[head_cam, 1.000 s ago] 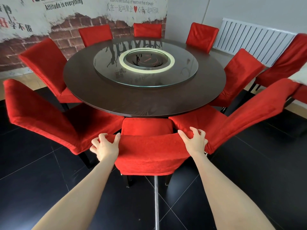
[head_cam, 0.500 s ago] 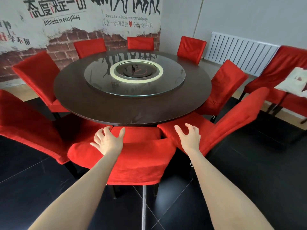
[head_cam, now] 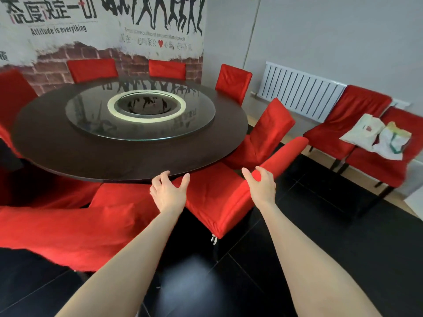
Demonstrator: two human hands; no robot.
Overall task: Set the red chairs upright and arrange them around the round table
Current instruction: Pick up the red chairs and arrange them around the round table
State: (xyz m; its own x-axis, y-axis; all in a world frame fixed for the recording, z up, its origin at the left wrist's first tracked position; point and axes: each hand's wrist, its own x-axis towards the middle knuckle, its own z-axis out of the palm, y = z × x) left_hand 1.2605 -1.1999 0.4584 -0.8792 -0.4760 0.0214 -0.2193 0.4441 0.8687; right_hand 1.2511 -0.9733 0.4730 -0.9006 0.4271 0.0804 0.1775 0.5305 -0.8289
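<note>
The round dark table (head_cam: 50,147) carries a glass turntable (head_cam: 194,124). Red chairs stand upright all round it. One red chair (head_cam: 217,202) at the table's near right is turned at an angle, its backrest leaning away to the right. My right hand (head_cam: 261,184) curls thumb and fingers round the near edge of that backrest. My left hand (head_cam: 168,193) hovers open with spread fingers over the same chair's seat, by the table's rim. The chair to its left (head_cam: 68,229) stands with its seat tucked under the table.
Two more red chairs (head_cam: 338,131) (head_cam: 386,168) stand by the right wall, under a white radiator (head_cam: 299,97), with two cloth bags (head_cam: 364,131) (head_cam: 391,143) on their seats. The floor is black tile. A mural wall lies behind the table.
Both hands let go of the middle chair's backrest and moved right to the neighbouring chair. The view swung right, and my right hand now holds that chair's backrest.
</note>
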